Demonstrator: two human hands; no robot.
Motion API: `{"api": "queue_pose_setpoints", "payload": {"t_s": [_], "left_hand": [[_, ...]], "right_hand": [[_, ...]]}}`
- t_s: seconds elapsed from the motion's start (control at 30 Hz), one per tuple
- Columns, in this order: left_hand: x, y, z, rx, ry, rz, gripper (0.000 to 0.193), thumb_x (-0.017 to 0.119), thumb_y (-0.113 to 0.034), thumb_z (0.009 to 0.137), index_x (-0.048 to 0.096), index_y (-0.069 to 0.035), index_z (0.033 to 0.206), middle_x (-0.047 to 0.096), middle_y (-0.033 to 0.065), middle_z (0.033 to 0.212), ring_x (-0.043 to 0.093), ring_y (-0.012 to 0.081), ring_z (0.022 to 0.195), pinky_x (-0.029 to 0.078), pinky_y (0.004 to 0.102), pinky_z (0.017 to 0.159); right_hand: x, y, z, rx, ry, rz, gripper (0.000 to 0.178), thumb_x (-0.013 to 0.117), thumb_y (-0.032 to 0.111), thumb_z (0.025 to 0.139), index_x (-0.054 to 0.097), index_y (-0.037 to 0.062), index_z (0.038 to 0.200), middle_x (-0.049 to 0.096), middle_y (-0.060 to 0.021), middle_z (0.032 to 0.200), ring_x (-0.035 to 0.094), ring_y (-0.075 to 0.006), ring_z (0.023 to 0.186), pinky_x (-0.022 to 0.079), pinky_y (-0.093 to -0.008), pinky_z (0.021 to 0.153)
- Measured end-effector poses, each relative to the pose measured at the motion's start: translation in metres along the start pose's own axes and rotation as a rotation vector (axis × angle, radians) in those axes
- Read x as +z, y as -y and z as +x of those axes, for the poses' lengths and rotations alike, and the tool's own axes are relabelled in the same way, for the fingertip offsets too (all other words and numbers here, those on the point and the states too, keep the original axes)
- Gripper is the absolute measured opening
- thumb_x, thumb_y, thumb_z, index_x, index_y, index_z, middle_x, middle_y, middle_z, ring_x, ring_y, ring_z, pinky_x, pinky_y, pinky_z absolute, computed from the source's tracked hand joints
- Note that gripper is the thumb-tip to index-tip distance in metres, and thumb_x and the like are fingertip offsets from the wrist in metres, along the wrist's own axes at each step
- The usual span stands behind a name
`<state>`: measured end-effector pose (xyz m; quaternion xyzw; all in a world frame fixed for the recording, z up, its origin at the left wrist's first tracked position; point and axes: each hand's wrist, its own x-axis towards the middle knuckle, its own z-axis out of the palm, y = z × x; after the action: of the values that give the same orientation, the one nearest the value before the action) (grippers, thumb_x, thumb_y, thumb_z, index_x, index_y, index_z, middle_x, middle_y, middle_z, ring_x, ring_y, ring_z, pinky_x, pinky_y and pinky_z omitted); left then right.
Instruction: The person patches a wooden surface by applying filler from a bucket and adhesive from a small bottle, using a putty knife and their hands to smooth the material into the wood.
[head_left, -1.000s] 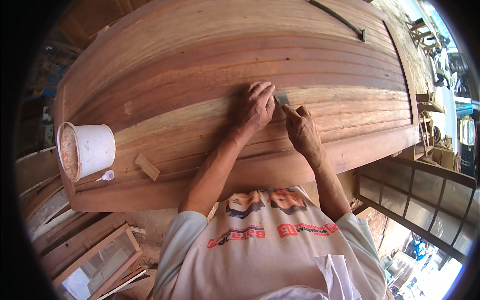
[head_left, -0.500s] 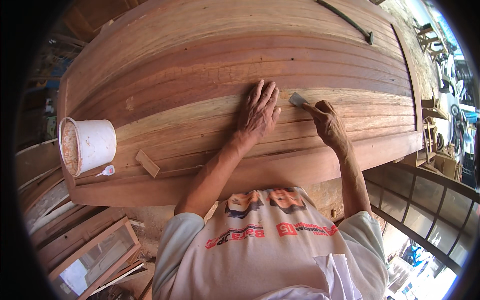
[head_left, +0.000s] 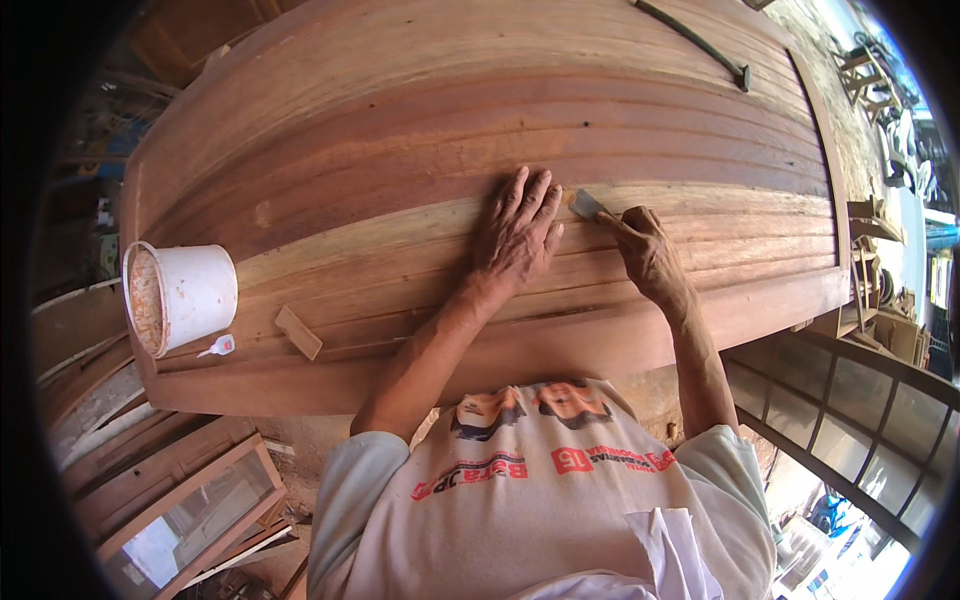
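In front of me lies a large wooden panel (head_left: 420, 110) made of grooved planks inside a raised frame. My left hand (head_left: 522, 228) rests flat on a pale plank near the middle, fingers stretched out and holding nothing. Just right of it, my right hand (head_left: 648, 250) grips a small putty knife (head_left: 586, 205). The knife's flat grey blade touches the pale plank, pointing toward my left fingers; its handle is mostly hidden in the fist. A small patch of filler (head_left: 570, 197) shows by the blade.
A white bucket (head_left: 200, 290) smeared with orange-brown paste stands at the panel's left end. Beside it lie a small white bottle (head_left: 222, 345) and a wood offcut (head_left: 298, 333). A hammer (head_left: 700, 45) lies at the far right. Framed glass panes (head_left: 870, 420) stand at lower right.
My right hand has drawn the putty knife slightly left, closer to my left hand. The left hand stays flat on the plank, and the whole view has shifted a little.
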<state>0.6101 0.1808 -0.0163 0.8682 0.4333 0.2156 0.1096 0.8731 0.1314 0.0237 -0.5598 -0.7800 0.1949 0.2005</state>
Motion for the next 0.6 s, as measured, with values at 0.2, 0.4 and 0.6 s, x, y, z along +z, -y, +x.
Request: {"api": "queue_pose_setpoints", "payload": {"t_s": [0.2,0.4,0.6], "left_hand": [[-0.001,-0.002,0.0,-0.015,-0.002,-0.037,0.059,0.065,-0.031,0.106,0.06,0.0,0.156,0.044,0.0176,0.173,0.032,0.0426,0.164,0.034,0.0552,0.13],[-0.002,-0.002,0.001,-0.01,-0.006,-0.054,0.058,0.065,-0.03,0.106,0.06,0.0,0.156,0.044,0.0173,0.174,0.032,0.0427,0.164,0.035,0.0551,0.13],[-0.004,-0.002,0.001,-0.013,-0.001,-0.078,0.063,0.066,-0.028,0.106,0.053,-0.001,0.162,0.044,0.0184,0.173,0.032,0.0434,0.164,0.034,0.0554,0.13]], "right_hand": [[0.002,0.001,0.003,-0.038,-0.015,-0.067,0.047,0.063,0.0,0.1,0.073,0.0119,0.144,0.065,-0.0151,0.111,0.062,-0.0349,0.108,0.052,-0.047,0.1],[0.007,0.002,0.014,-0.062,-0.02,-0.053,0.046,0.062,0.0,0.101,0.074,0.0125,0.143,0.066,-0.0143,0.11,0.063,-0.0347,0.109,0.053,-0.0454,0.1],[0.014,-0.001,0.023,-0.066,-0.09,0.037,0.041,0.066,0.0,0.101,0.076,0.0128,0.139,0.067,-0.0139,0.109,0.065,-0.0343,0.103,0.056,-0.0461,0.093]]}}
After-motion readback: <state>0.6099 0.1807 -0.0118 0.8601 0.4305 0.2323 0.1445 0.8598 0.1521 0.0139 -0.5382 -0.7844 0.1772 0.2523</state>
